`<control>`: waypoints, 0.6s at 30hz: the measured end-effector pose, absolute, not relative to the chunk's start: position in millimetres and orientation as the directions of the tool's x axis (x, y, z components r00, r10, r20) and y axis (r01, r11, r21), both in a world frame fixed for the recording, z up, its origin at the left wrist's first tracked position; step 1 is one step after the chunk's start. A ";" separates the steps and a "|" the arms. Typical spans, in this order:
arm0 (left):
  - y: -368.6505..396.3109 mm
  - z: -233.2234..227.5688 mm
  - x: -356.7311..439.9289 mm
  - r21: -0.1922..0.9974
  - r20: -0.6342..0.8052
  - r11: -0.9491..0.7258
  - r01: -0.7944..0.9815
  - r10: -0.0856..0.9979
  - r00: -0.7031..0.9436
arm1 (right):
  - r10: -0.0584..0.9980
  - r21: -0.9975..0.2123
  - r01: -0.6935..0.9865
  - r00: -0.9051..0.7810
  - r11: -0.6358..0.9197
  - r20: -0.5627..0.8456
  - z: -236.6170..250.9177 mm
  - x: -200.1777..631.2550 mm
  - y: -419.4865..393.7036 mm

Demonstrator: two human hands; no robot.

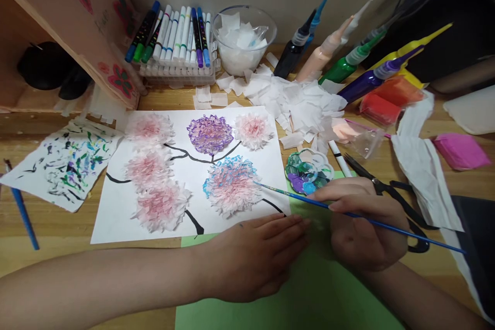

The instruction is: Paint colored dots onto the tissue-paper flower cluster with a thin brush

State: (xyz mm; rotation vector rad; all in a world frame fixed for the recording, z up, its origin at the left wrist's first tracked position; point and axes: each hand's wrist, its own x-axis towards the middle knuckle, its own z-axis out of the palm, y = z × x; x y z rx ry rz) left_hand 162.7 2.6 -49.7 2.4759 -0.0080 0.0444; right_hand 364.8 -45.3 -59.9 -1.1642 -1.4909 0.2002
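My right hand [363, 224] grips a thin blue paintbrush [410, 233]. Its tip touches the right edge of a pink tissue flower rimmed in blue [232, 188]. That flower is on a white sheet [116, 216] with several pink flowers, a purple one [211, 134] and black painted branches. My left hand [255, 258] lies flat, fingers together, on the sheet's bottom edge and a green paper [309, 294]. A small paint palette [308, 171] sits just beyond my right hand.
Black scissors [390, 191] lie right of my hand. Paint bottles [348, 62], a marker rack [176, 41], a bowl of tissue squares [243, 36] and a loose tissue pile [297, 100] stand behind. A paint-smeared scrap [65, 162] and another blue brush [23, 211] lie left.
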 end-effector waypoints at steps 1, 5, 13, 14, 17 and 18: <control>2.8 -49.4 162.9 0.616 0.031 -0.788 -0.016 0.004 1.000 | 0.733 -0.686 0.538 0.173 0.490 0.658 -60.3 364.6 -45.5; 2.4 -49.8 163.3 0.607 0.014 -0.794 -0.013 -0.006 1.000 | 0.743 -0.685 0.552 0.165 0.475 0.648 -59.1 361.8 -47.2; 3.0 -52.5 161.6 0.604 0.031 -0.797 -0.022 -0.005 1.000 | 0.394 -0.583 0.648 0.432 0.490 0.811 -49.4 379.2 -34.8; 3.5 -52.2 161.8 0.595 0.033 -0.804 -0.023 -0.005 0.999 | 0.342 -0.579 0.656 0.467 0.484 0.816 -49.1 384.3 -32.6; 3.9 -51.4 162.4 0.566 0.044 -0.824 -0.026 -0.001 0.999 | 0.283 -0.570 0.666 0.498 0.481 0.820 -49.8 396.2 -28.7; 3.7 -51.4 162.5 0.562 0.046 -0.827 -0.026 0.000 0.999 | 0.286 -0.556 0.671 0.479 0.490 0.830 -50.5 398.2 -28.3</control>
